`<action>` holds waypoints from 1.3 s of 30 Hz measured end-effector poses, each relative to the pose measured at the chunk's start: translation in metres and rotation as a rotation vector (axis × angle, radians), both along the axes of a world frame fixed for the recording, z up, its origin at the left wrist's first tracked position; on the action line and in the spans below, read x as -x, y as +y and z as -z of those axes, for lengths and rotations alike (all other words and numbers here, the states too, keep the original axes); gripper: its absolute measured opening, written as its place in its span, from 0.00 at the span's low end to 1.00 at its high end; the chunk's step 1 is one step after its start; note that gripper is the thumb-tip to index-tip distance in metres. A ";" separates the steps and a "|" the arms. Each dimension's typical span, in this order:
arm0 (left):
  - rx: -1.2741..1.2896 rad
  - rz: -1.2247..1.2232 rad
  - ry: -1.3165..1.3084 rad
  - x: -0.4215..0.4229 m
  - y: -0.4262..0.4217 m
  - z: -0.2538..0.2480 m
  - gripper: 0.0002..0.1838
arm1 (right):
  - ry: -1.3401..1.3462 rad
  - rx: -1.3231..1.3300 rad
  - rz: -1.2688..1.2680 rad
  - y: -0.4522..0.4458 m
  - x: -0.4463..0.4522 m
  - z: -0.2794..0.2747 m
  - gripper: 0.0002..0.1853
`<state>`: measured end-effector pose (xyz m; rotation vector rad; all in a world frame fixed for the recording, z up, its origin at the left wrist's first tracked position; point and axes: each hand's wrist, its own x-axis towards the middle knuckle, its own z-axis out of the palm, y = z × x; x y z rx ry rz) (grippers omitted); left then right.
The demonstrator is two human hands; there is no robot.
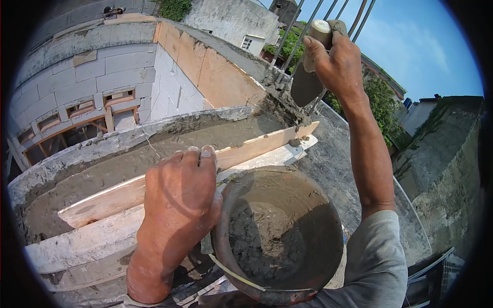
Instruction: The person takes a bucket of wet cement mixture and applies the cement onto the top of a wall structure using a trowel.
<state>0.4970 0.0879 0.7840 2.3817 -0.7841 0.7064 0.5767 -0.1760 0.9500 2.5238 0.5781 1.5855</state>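
My right hand (336,61) is raised at the upper right, wrapped round the handle of a trowel (307,88) whose dark, rounded blade hangs downward. My left hand (179,192) is beside the left rim of a round bucket (277,179); its fingertips lie over the edge of a wooden board (110,203), and its thumb is near the rim. Wet grey mortar (262,251) lies in the bottom of the bucket. Behind the board, more wet mortar (179,146) fills a long channel on top of the wall.
Upright steel bars (303,38) rise behind the trowel. A plywood form (205,61) runs back from the channel's far end. Below at the left is a block wall (77,77) with small openings. Plants, a white building and a mossy wall (447,169) stand beyond.
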 end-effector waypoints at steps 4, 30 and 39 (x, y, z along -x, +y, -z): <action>0.007 0.022 0.045 -0.001 -0.001 -0.004 0.33 | 0.034 0.020 0.134 -0.015 -0.032 0.021 0.20; 0.045 0.030 -0.158 -0.003 0.002 0.005 0.33 | 0.321 -0.395 0.420 -0.051 -0.078 0.018 0.24; -0.020 -0.019 -0.097 -0.002 -0.001 -0.001 0.33 | 0.343 -0.224 0.436 -0.060 -0.074 0.021 0.26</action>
